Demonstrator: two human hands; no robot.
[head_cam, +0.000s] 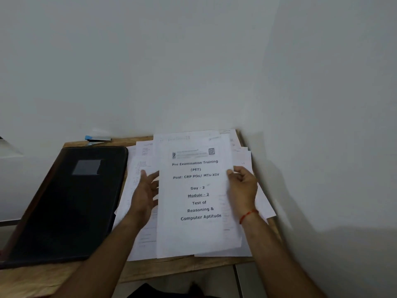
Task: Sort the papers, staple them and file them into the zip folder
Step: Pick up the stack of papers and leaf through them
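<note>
A printed cover sheet [196, 231] headed "Pre Examination Training" lies on top of a loose pile of white papers [139, 244] on the right half of the wooden desk. My right hand [242, 186] pinches the cover sheet's right edge with thumb and fingers. At the sheet's left edge is my left hand [146, 190], fingers spread, its fingertips tucked behind the edge; its grip is unclear. A black zip folder [71, 203] lies shut on the left of the desk. A blue and silver stapler [97, 139] rests at the back, beyond the folder.
The wooden desk [64, 274] stands against a white wall behind and another white wall on the right. More sheets fan out under the pile towards the right wall. A white surface [10, 151] adjoins the desk on the far left.
</note>
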